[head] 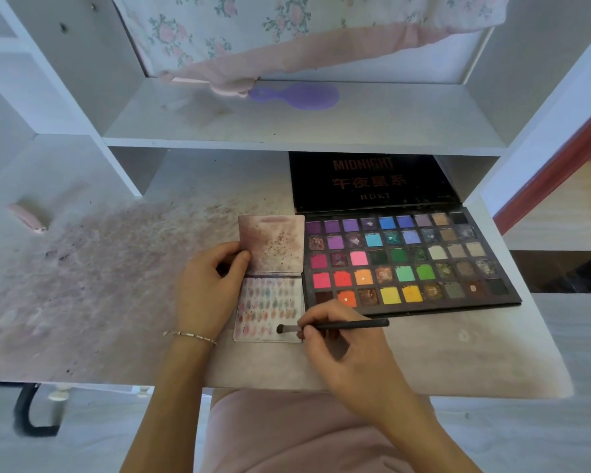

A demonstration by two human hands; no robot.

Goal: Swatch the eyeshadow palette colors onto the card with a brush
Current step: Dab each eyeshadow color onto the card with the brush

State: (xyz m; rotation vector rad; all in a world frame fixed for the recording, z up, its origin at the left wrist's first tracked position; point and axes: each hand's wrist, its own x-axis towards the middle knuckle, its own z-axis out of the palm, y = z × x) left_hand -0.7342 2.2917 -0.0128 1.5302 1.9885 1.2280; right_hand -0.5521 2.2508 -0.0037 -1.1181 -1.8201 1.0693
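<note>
Fingers of the left hand pin the stained, hinged swatch card on the tabletop. The right hand's pinching grip lays the slim black brush on its lowest row; reloading from the open multicoloured eyeshadow palette probably follows.

The eyeshadow palette is framed in black, its pans ranged from purples and blues through pinks, greens, oranges and yellows. Rows of pale multicoloured swatches are seen on the white card; the brush is black, the hairbrush lilac
</note>
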